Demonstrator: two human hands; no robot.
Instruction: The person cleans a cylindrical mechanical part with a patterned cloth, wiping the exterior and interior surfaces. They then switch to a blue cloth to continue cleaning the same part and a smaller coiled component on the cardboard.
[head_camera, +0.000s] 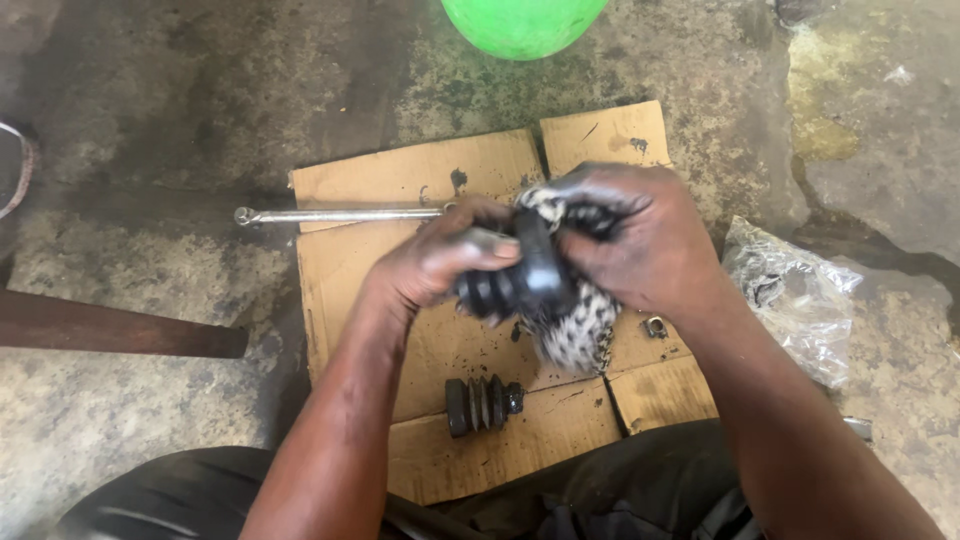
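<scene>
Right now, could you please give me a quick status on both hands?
Left hand grips black ribbed boot. Right hand presses spotted rag on it. Nothing blocking.

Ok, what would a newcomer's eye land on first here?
Mid-frame, the left hand and right hand grip a black ribbed rubber boot wrapped in a spotted rag. Below it, a second boot lies on the cardboard. A bright green round object sits at the top edge.

A matt black ribbed rubber boot (520, 285) wrapped in spotted cloth (580, 325), above greasy brown cardboard (400, 185), a shiny metal wrench (335, 214), crinkled clear plastic (795, 300) and rough concrete (150, 110).
</scene>
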